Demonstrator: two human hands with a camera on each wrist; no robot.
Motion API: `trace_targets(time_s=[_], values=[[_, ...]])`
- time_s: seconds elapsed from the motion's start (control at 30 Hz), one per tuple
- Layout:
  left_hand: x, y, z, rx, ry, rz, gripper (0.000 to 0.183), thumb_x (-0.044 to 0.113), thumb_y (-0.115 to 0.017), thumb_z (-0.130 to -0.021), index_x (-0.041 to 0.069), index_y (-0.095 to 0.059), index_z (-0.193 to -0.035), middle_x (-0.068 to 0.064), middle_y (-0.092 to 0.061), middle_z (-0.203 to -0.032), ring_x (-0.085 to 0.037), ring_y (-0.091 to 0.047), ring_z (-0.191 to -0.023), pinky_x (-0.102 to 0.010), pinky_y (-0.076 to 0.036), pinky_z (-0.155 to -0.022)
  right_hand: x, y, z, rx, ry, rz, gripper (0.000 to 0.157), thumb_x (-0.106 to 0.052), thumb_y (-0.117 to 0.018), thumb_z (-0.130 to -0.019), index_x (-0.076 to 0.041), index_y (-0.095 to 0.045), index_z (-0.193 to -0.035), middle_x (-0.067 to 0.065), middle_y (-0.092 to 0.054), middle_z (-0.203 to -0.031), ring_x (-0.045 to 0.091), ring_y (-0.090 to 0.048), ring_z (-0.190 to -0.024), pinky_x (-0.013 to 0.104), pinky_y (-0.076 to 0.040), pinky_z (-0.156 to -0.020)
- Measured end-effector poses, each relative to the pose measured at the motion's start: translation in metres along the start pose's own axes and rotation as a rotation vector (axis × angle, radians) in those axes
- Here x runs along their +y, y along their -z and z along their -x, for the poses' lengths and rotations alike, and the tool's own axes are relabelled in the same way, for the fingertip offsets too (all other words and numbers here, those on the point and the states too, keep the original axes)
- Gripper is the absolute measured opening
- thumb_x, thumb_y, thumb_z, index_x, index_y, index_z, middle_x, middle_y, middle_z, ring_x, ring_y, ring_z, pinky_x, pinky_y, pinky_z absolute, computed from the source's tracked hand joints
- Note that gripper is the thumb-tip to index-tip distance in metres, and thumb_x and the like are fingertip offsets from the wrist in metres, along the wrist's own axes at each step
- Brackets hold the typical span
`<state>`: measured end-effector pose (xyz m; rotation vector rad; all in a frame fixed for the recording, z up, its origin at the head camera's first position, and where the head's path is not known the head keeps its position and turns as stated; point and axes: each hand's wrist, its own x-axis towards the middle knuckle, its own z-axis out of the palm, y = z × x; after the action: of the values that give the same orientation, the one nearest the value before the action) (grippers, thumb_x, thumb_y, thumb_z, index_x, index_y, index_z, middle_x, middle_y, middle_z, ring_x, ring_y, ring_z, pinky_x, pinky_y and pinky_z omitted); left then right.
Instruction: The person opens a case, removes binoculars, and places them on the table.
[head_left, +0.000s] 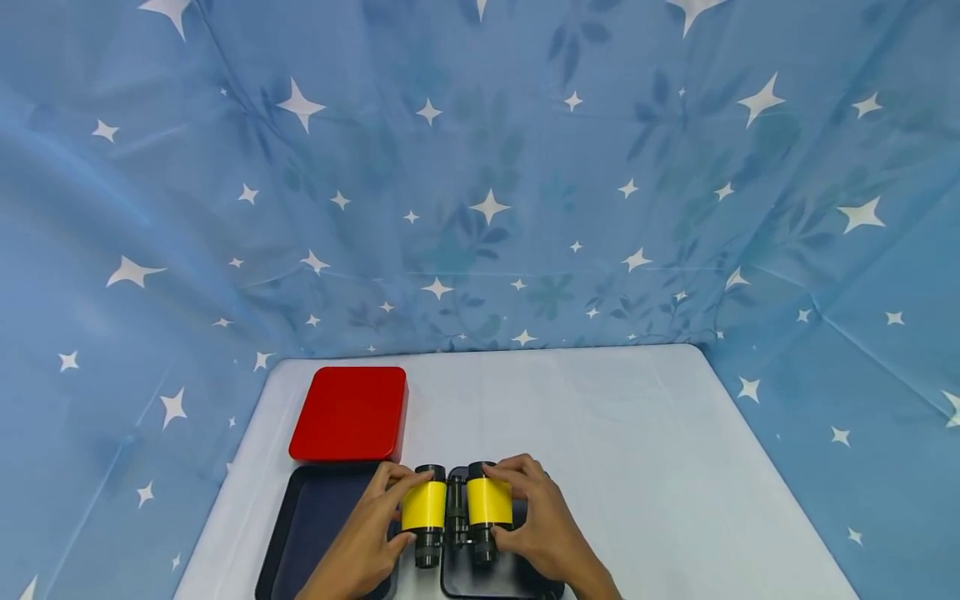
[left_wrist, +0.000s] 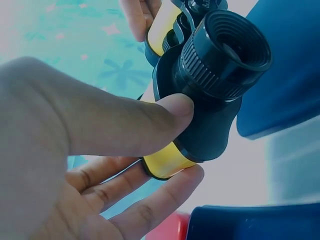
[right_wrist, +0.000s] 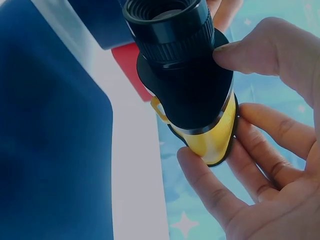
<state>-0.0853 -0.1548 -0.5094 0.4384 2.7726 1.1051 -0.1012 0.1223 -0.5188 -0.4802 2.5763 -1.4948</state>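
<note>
Black-and-yellow binoculars (head_left: 456, 510) are pinched at both sides by the left hand (head_left: 367, 533) and right hand (head_left: 546, 521) over a dark tray (head_left: 502, 579); positioning seems underway, and level, matched grips are probably needed next.

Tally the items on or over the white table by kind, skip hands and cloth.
Binoculars: 1
Dark trays: 2
Red box: 1
Total: 4
</note>
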Motion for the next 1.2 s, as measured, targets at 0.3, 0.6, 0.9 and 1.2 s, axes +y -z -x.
trace_targets(time_s=[0.3, 0.6, 0.9, 1.2], values=[[0.008, -0.013, -0.006, -0.001, -0.036, -0.013, 0.092, -0.01, -0.09, -0.075, 0.026, -0.055, -0.153, 0.0, -0.047, -0.138, -0.02, -0.056, -0.119, -0.032, -0.062, -0.09, 0.009, 0.009, 0.01, 0.017, -0.036, 0.016, 0.076, -0.003, -0.088, -0.079, -0.022, -0.064, -0.148, -0.002, -0.056, -0.135, 0.027, -0.059, -0.127, 0.054, -0.058, -0.103], [0.017, -0.028, -0.015, -0.013, -0.064, 0.005, 0.091, -0.006, -0.091, -0.076, 0.027, -0.056, -0.153, 0.001, -0.047, -0.139, -0.021, -0.058, -0.119, -0.032, -0.062, -0.092, 0.017, 0.022, 0.02, 0.066, -0.078, 0.034, 0.078, -0.003, -0.091, -0.077, -0.026, -0.065, -0.146, -0.003, -0.057, -0.134, 0.026, -0.06, -0.126, 0.051, -0.059, -0.102], [0.025, -0.049, -0.025, -0.008, -0.169, 0.045, 0.09, -0.006, -0.09, -0.078, 0.024, -0.054, -0.155, 0.001, -0.047, -0.14, -0.021, -0.056, -0.125, -0.033, -0.06, -0.095, 0.029, 0.041, 0.031, 0.098, -0.144, 0.042, 0.077, -0.002, -0.091, -0.075, -0.027, -0.067, -0.144, -0.003, -0.058, -0.134, 0.026, -0.061, -0.126, 0.052, -0.06, -0.101], [0.038, -0.069, -0.04, -0.045, -0.176, 0.054, 0.087, 0.0, -0.089, -0.082, 0.027, -0.053, -0.156, 0.003, -0.047, -0.141, -0.019, -0.055, -0.128, -0.036, -0.057, -0.102, 0.039, 0.058, 0.043, 0.136, -0.203, 0.041, 0.078, 0.003, -0.092, -0.073, -0.028, -0.068, -0.141, 0.0, -0.058, -0.132, 0.026, -0.062, -0.124, 0.053, -0.059, -0.102]])
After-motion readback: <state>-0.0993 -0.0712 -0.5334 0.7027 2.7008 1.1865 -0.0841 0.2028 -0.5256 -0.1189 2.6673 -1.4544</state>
